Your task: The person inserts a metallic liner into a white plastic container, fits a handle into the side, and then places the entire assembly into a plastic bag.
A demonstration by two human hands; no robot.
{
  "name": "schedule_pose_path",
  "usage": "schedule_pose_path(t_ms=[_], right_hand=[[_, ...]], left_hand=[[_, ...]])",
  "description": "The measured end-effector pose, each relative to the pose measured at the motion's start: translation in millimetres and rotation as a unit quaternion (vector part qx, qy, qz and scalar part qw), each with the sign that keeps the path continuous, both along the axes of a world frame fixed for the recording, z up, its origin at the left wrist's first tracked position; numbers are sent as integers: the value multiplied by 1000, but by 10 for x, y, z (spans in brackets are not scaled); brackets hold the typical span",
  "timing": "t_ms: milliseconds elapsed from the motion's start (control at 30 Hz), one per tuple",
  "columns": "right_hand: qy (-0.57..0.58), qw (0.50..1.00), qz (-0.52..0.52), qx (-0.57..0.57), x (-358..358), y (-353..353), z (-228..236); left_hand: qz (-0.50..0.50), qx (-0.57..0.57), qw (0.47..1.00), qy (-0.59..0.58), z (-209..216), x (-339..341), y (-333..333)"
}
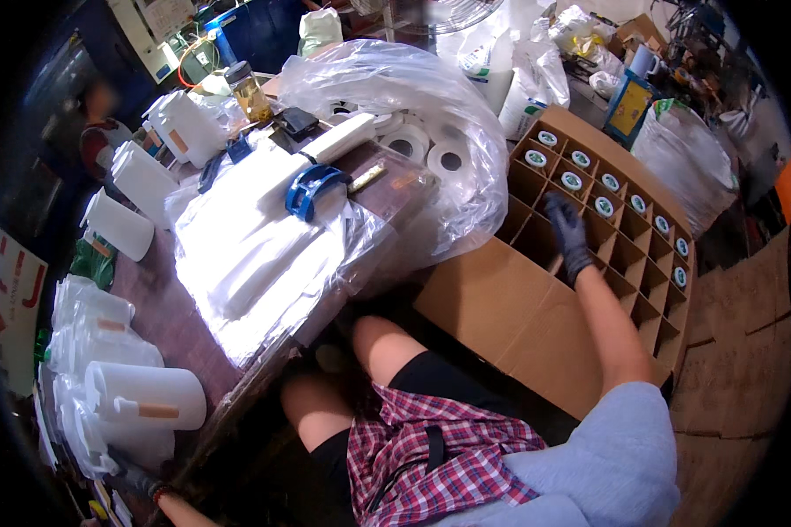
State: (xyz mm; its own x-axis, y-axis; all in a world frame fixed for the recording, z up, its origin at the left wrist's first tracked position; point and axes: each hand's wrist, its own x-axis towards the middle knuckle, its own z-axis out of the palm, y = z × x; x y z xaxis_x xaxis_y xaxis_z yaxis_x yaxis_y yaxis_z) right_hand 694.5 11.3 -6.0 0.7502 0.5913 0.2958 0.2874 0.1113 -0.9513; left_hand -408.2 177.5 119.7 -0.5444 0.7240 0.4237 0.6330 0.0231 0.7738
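Observation:
At the right, my right hand (569, 235), in a dark glove, reaches over a cardboard box (492, 303) split into compartments by cardboard dividers. Its fingers stretch over one compartment, and nothing shows in them. Several round white lids with green marks (571, 181) sit in the far and right-hand compartments. At the lower left, my left hand (134, 479), also gloved, is beside white jugs in clear plastic bags (119, 351); its fingers are mostly hidden. Just above it, a white jug with a brown strip (145, 395) lies tilted at the table's edge.
White plastic bags (255, 237) are piled on the table (163, 299), with a blue tape dispenser (315, 191) on top. Behind, a large clear bag (479, 198) holds white rolls (404, 143). More white jugs (119, 224) line the left side. Another person (97, 132) is at the far left.

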Motion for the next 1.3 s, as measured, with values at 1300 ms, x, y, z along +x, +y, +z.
schedule_pose_path(t_ms=[1300], right_hand=[[-612,742,89,-259,-120,-204,2380]], left_hand=[[-38,-304,951,27,1900,2463,-10]])
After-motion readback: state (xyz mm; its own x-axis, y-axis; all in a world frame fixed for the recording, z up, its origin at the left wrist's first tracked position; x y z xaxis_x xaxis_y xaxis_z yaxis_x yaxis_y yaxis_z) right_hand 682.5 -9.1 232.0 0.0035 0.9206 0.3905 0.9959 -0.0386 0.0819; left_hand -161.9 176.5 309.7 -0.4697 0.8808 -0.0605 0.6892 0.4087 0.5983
